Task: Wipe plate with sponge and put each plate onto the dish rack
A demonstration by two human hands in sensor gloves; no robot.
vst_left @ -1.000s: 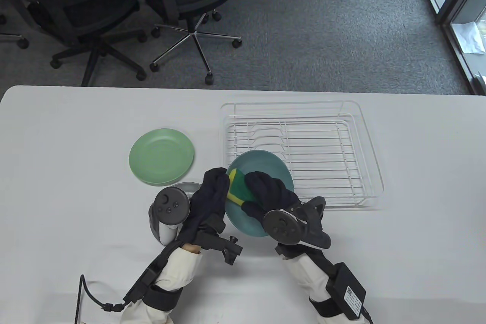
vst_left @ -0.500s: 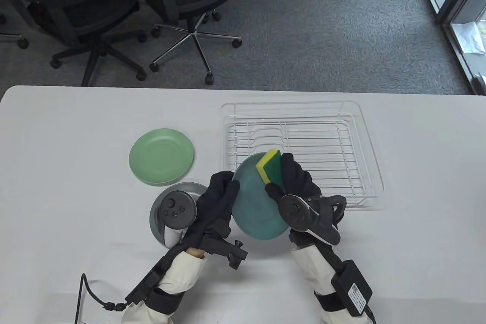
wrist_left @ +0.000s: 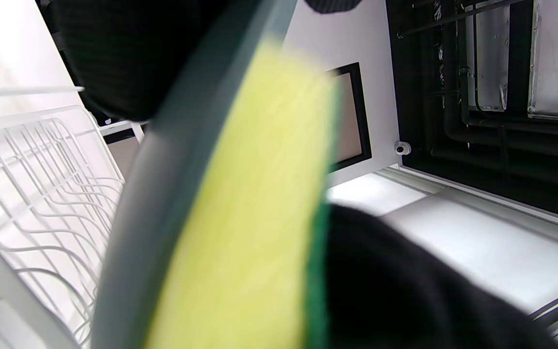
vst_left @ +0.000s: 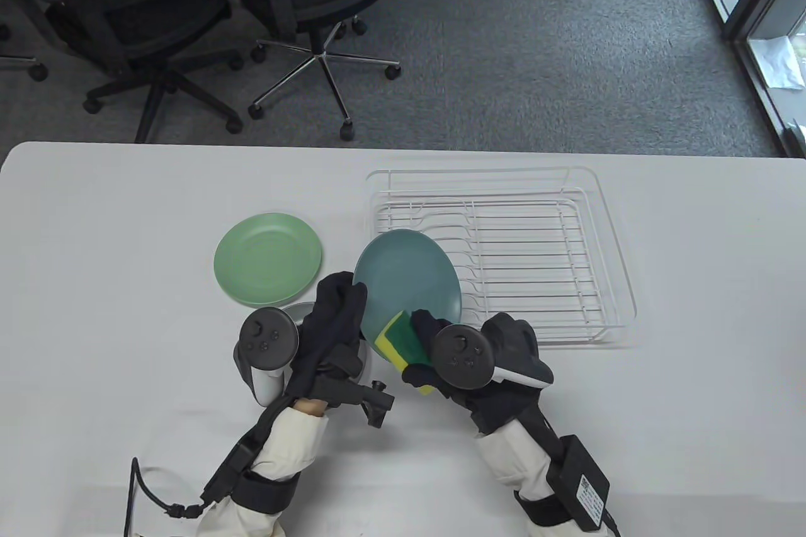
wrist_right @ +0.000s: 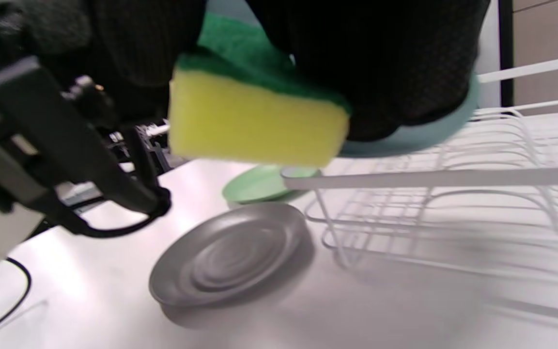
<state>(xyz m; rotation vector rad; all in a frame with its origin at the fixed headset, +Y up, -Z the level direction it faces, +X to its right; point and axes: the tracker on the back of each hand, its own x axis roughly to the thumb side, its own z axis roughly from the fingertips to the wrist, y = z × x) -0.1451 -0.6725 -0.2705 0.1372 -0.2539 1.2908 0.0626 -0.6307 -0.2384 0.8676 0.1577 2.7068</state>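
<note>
The left grip [vst_left: 334, 310] pinches the teal plate [vst_left: 406, 276] by its left rim, holding it tilted above the surface so its face is open to wiping. The right grip [vst_left: 434, 351] clamps the sponge [vst_left: 397, 342] against the plate's lower edge. The rack [vst_left: 604, 247] lies empty just beside; the green plate [vst_left: 267, 259] and grey plate [wrist_right: 233, 257] wait.
</note>
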